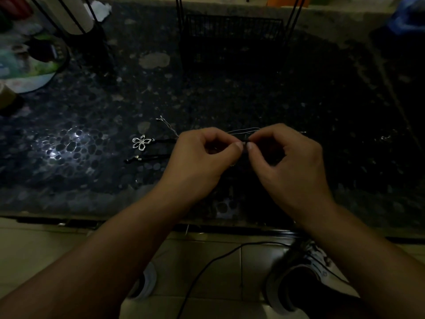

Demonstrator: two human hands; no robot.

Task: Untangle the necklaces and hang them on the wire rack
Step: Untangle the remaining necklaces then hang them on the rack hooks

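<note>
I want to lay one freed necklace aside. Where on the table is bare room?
Free: the stretch between the hands and the wire rack, and the table right of the right hand. Crowded: left of the left hand, with the flower pendant and cords, and the far left corner.

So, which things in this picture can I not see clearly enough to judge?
- Head view: the tangle itself sits under the left hand and right hand, which pinch a black cord; dim light hides the knot.
- The thin silver chain runs behind the fingers.
- The wire rack is cut off by the top edge.
- Items far left are blurred.
</note>
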